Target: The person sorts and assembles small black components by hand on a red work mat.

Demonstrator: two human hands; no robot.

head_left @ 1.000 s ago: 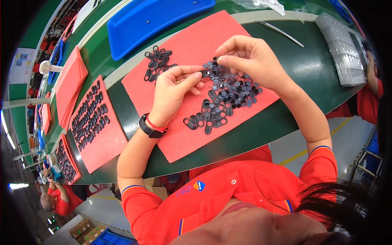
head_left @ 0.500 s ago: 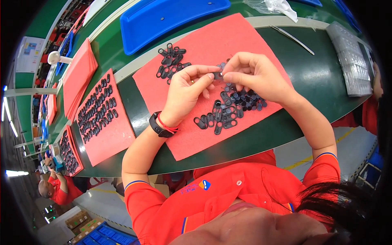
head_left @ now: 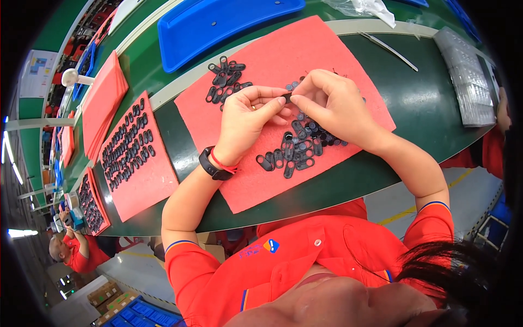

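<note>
Black part (head_left: 286, 97): small, dark, pinched between the fingertips of both hands above the red mat (head_left: 348, 60). Left hand (head_left: 248, 120): fingers closed on the part's left end, thumb and forefinger pressed together; a black watch (head_left: 213, 165) and red band are worn at the wrist. Right hand (head_left: 332, 106): fingers closed on the part's right end, remaining fingers curled over the pile below. Loose pile (head_left: 297, 147): many black oval loops, heaped on the mat directly under and just in front of the hands, some laid in a row at the near edge. Second pile (head_left: 226, 76): smaller cluster of like loops, set on the mat beyond the left hand, apart from the first. Worktop (head_left: 436, 103): green, carrying the mat. Blue tray (head_left: 218, 24): placed at the far side, beyond the mat. Side mat (head_left: 133, 158): red, to the left, covered with black loops arranged in rows. Clear tray (head_left: 468, 76): ribbed, at the right end of the worktop. Tweezers (head_left: 388, 50): thin, metallic, laid on the worktop near the mat's far right corner.
</note>
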